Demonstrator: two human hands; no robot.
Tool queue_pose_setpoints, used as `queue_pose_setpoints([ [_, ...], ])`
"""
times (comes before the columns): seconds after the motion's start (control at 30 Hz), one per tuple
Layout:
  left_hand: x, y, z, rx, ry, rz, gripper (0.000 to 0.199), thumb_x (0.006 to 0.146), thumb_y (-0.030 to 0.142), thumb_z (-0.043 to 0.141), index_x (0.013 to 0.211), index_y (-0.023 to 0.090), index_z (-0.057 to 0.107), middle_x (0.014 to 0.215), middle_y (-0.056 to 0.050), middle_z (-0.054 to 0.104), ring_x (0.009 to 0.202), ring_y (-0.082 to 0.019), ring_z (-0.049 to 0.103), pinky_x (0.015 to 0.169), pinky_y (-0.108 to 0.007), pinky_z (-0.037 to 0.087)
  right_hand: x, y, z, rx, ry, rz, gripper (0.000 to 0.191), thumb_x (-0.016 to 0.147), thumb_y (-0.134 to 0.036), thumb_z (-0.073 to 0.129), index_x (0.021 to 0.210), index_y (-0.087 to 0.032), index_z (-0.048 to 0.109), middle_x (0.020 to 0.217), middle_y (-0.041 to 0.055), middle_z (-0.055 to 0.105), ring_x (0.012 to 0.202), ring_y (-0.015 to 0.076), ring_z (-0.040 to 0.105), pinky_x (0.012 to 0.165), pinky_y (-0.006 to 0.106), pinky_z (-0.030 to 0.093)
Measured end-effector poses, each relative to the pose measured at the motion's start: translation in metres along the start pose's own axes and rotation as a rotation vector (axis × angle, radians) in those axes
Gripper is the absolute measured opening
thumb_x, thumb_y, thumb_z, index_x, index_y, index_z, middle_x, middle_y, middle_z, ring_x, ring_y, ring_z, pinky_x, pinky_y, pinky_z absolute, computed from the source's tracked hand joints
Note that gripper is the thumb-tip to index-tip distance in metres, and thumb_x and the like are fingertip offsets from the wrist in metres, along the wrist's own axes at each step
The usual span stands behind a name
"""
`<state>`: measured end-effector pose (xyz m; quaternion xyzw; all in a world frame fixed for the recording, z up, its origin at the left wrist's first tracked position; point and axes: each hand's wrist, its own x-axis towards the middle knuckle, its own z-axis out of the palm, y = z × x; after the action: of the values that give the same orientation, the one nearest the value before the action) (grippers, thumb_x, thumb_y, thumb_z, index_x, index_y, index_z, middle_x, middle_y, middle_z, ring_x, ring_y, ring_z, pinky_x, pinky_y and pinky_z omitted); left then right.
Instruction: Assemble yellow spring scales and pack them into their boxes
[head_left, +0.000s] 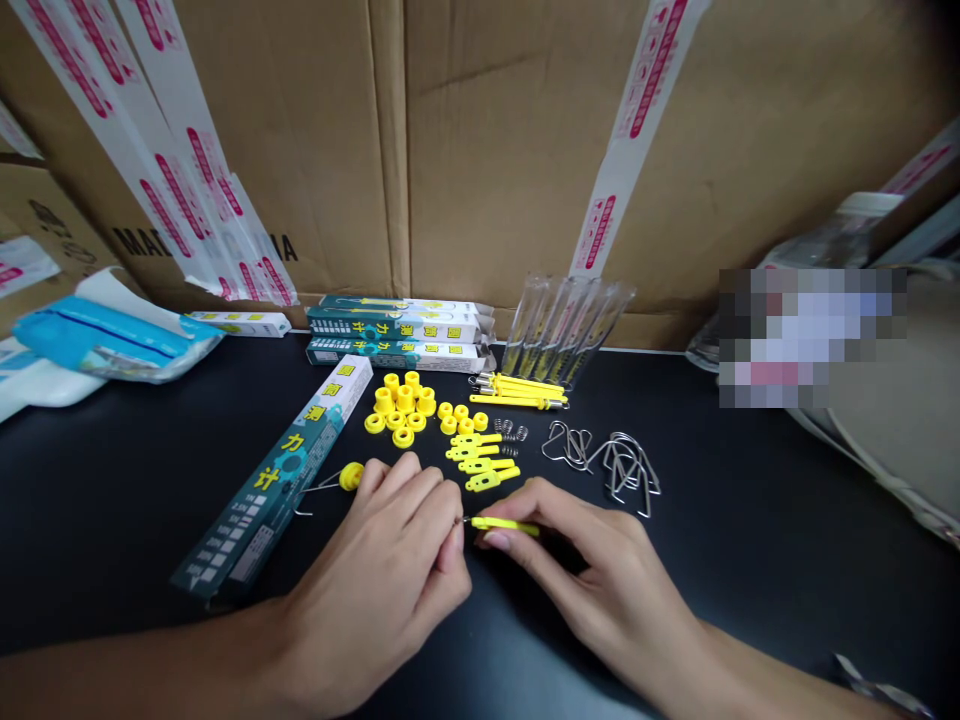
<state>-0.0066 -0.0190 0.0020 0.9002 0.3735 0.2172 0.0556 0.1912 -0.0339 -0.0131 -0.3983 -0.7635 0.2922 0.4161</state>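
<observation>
Background: taped cardboard (480, 150) behind a black table (480, 640).
Left hand (390, 570): fingers curled shut around a thin metal end; how much lies inside cannot be told.
Right hand (600, 560): thumb and fingers pinching a yellow strip (506, 524), its metal tip meeting the left fingers.
Beside the left hand: a yellow cap (351, 476) with wire, near a slanted box (281, 470).
Beyond the hands: yellow rings (403, 402), springs (511, 431) and flat yellow pieces (484, 462).
Farther right: bent hooks (626, 465).
Rear: clear tubes (562, 325) beside stacked boxes (397, 330).
</observation>
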Motion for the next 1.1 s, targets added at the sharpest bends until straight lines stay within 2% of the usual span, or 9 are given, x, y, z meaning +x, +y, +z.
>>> queue_pose_setpoints([
  [0.17, 0.000, 0.001, 0.002, 0.043, 0.037, 0.033, 0.025, 0.088, 0.005, 0.036, 0.072, 0.018, 0.050, 0.072, -0.001, 0.052, 0.071, -0.020, 0.044, 0.065, -0.037, 0.030, 0.000, 0.002, -0.002, -0.053, 0.021, -0.070, 0.014, 0.096, -0.008, 0.060, 0.101, -0.020, 0.065, 0.089, -0.0002, 0.069, 0.081, 0.0116, 0.065, 0.073, 0.020, 0.051],
  [0.43, 0.002, 0.001, 0.002, 0.107, 0.128, 0.103, 0.026, 0.087, 0.004, 0.039, 0.070, 0.016, 0.053, 0.069, -0.002, 0.051, 0.071, -0.020, 0.042, 0.065, -0.037, 0.030, 0.003, 0.002, -0.005, -0.109, 0.017, -0.261, 0.018, 0.094, -0.001, 0.059, 0.102, -0.016, 0.065, 0.093, 0.0043, 0.069, 0.085, 0.0151, 0.062, 0.079, 0.028, 0.050],
  [0.73, 0.003, 0.003, -0.002, 0.159, 0.197, 0.211, 0.025, 0.081, 0.004, 0.044, 0.063, 0.016, 0.056, 0.064, -0.002, 0.052, 0.069, -0.020, 0.039, 0.062, -0.036, 0.028, 0.002, 0.000, -0.012, -0.199, 0.111, -0.309, 0.022, 0.094, -0.002, 0.059, 0.103, -0.019, 0.069, 0.095, 0.0050, 0.066, 0.085, 0.0150, 0.063, 0.077, 0.028, 0.052],
  [0.9, 0.004, 0.003, -0.001, 0.157, 0.232, 0.230, 0.026, 0.080, 0.004, 0.044, 0.060, 0.016, 0.056, 0.062, -0.002, 0.051, 0.067, -0.019, 0.038, 0.062, -0.037, 0.028, 0.002, 0.000, -0.012, -0.222, 0.112, -0.323, 0.022, 0.094, -0.001, 0.058, 0.103, -0.018, 0.069, 0.095, 0.0057, 0.066, 0.087, 0.0160, 0.064, 0.082, 0.030, 0.052],
  [1.1, 0.005, 0.004, -0.001, 0.165, 0.226, 0.228, 0.026, 0.080, 0.004, 0.045, 0.059, 0.015, 0.057, 0.062, -0.003, 0.053, 0.068, -0.019, 0.038, 0.061, -0.037, 0.027, 0.001, 0.001, -0.011, -0.239, 0.117, -0.355, 0.020, 0.093, -0.001, 0.059, 0.101, -0.014, 0.071, 0.094, 0.0074, 0.064, 0.084, 0.0156, 0.062, 0.079, 0.029, 0.051],
])
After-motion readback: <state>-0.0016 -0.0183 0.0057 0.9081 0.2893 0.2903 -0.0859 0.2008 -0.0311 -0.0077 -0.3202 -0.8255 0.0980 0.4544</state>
